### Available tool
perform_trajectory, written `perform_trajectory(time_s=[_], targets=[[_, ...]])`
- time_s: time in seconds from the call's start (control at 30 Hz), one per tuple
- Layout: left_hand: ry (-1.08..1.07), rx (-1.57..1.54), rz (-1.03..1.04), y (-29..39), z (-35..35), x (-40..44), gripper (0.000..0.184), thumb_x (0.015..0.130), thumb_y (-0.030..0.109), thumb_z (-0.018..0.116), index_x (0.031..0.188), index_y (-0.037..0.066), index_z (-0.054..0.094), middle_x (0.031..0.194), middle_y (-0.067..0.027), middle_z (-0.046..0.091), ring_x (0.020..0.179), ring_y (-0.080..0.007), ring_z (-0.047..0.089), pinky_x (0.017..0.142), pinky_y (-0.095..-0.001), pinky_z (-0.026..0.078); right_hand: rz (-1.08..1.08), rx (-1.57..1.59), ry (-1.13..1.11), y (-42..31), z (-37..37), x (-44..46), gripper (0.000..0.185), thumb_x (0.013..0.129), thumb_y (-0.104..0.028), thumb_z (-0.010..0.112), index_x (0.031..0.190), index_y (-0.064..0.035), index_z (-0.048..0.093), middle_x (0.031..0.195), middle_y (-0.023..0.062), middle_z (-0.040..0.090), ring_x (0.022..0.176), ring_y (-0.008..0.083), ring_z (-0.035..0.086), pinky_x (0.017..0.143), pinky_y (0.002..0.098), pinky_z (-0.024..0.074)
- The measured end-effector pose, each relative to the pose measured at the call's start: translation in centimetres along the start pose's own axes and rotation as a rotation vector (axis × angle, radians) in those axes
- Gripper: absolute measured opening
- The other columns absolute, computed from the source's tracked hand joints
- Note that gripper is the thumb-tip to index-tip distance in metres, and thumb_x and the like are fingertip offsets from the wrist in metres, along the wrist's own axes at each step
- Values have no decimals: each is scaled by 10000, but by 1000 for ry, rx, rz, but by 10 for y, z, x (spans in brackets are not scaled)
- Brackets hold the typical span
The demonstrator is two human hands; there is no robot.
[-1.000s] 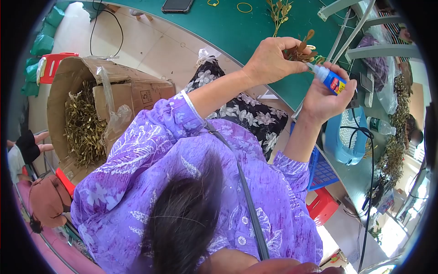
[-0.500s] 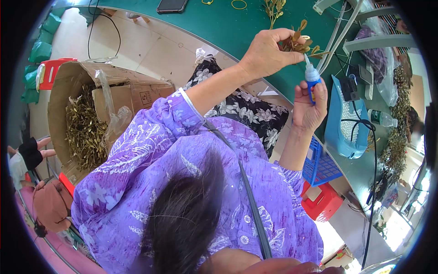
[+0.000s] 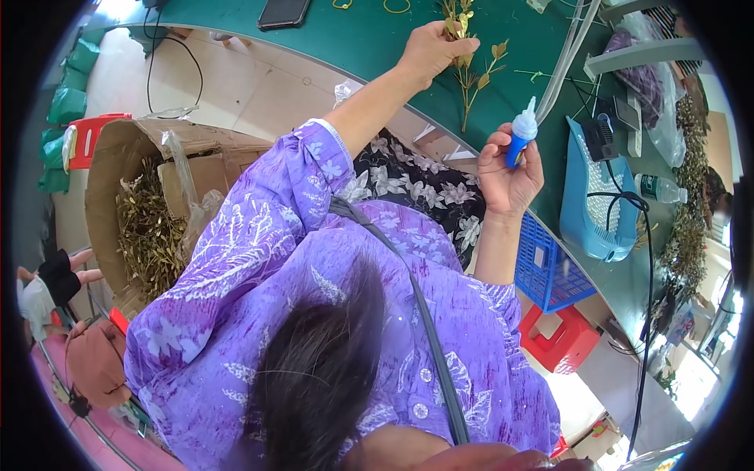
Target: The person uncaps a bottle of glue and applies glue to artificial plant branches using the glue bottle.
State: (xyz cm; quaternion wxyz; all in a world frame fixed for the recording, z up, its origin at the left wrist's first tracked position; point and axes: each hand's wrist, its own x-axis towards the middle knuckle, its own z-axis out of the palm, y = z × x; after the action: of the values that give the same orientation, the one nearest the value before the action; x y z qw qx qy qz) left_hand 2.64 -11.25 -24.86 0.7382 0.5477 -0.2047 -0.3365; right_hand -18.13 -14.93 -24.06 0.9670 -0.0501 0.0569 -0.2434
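- left hand point(image 3: 428, 56) has moved to the upper sprig point(image 3: 463, 22), fingers touching it; whether clamped, cannot tell
- right hand point(image 3: 509, 180) stays clamped on the bottle point(image 3: 524, 125), tip touching nothing

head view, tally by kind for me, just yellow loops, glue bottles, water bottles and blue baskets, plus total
Yellow loops: 2
Glue bottle: 1
Water bottle: 1
Blue baskets, one light and one darker: 2
Total: 6
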Motion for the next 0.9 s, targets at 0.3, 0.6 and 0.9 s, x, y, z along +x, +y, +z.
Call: perform_trajectory(time_s=[0.3,0.6,0.9], targets=[[59,199,174,-5,5,0,564,718,227,724,1164,0,463,866,-60,593,784,-105,567,685,-229,443,-71,-122,64,6,-7,-5,358,777,-93,589,1112,-3,497,1048,130,539,937,244,522,757,369,475],[94,383,272,0,5,-20,643,713,224,718,1217,-36,414,1031,-124,548,909,-153,542,756,-275,471,-102,-109,76,5,-12,-6,384,756,-59,604,1118,0,490,1048,142,523,948,257,509,776,367,474],[-226,199,231,18,38,-76,342,788,107,634,1099,-5,548,995,-58,574,867,-81,530,697,-205,449,-85,-98,45,5,-16,-7,349,780,-91,581,1099,18,495,1038,138,541,951,241,529,772,347,490]])
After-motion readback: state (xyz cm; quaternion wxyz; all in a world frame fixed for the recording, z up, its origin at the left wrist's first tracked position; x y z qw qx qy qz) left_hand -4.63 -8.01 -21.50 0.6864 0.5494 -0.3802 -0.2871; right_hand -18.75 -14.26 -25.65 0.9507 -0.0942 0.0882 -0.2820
